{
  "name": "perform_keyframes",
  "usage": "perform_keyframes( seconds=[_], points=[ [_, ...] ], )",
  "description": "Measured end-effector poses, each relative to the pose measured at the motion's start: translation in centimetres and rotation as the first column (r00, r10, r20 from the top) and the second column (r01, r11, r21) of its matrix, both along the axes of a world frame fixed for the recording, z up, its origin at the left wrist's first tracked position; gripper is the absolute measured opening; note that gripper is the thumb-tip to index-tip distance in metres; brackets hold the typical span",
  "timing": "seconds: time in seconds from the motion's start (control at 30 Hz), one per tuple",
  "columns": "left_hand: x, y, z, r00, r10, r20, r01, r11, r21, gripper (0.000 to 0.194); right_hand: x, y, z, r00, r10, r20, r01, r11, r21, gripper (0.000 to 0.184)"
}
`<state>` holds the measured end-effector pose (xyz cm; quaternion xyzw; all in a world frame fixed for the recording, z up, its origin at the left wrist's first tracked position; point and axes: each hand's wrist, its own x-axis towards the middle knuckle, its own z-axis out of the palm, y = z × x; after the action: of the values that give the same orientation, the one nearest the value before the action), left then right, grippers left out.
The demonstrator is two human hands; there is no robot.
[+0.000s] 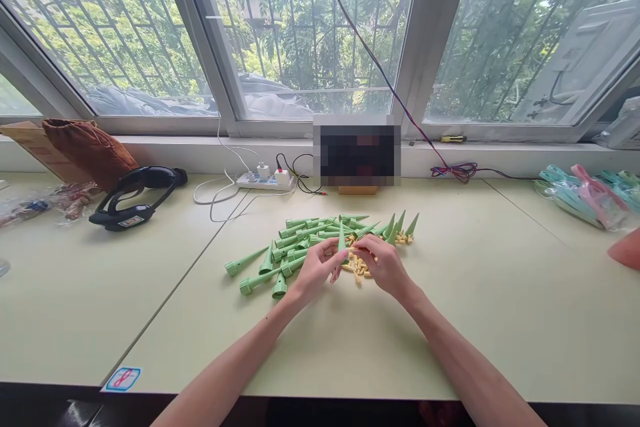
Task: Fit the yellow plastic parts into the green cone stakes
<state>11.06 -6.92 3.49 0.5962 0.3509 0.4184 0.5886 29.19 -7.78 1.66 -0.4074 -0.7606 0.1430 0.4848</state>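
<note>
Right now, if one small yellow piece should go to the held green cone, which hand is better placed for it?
Probably the right hand: it seems to pinch a small yellow piece close beside the green cone, while the left hand is occupied, holding that cone point-up.

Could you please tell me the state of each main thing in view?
Left hand: holding a green cone upright
Right hand: apparently pinching a yellow piece
Other green cones: some lying, some standing
Other yellow pieces: loose, scattered
Power strip: plugs inserted
Black headset: set down
</note>
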Motion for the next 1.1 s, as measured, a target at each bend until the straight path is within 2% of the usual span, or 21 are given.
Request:
perform_keyframes(
  seconds=[0.23,0.43,0.67,0.8,0.97,1.1],
  points=[
    [0.0,-0.2,-0.1,0.994,0.065,-0.089,-0.061,0.997,0.041,0.053,0.1,0.0,0.0,1.000,-0.008,-0.010,0.008,0.999,-0.042,0.016],
    [-0.2,-0.1,-0.8,0.988,0.067,-0.140,-0.055,0.994,0.090,0.060,0.1,0.0,0.2,0.999,-0.018,-0.044,0.012,0.993,-0.120,0.014],
    [-0.1,0.3,-1.6,0.988,0.082,-0.130,-0.048,0.969,0.242,0.048,-0.1,-0.3,0.6,0.997,-0.018,-0.071,0.005,0.983,-0.181,0.018],
    [-0.1,0.3,-1.5,0.987,0.088,-0.133,-0.044,0.951,0.307,0.040,-0.2,-0.4,0.7,0.992,-0.004,-0.128,-0.028,0.969,-0.244,0.021],
    [0.1,0.1,-1.1,0.987,0.109,-0.121,-0.064,0.942,0.331,0.033,-0.1,-0.4,0.8,0.982,0.024,-0.189,-0.082,0.949,-0.304,0.025],
    [0.1,0.0,-0.8,0.983,0.125,-0.137,-0.082,0.957,0.280,0.039,-0.2,-0.4,0.8,0.975,0.009,-0.220,-0.085,0.937,-0.338,0.027]
  ],
)
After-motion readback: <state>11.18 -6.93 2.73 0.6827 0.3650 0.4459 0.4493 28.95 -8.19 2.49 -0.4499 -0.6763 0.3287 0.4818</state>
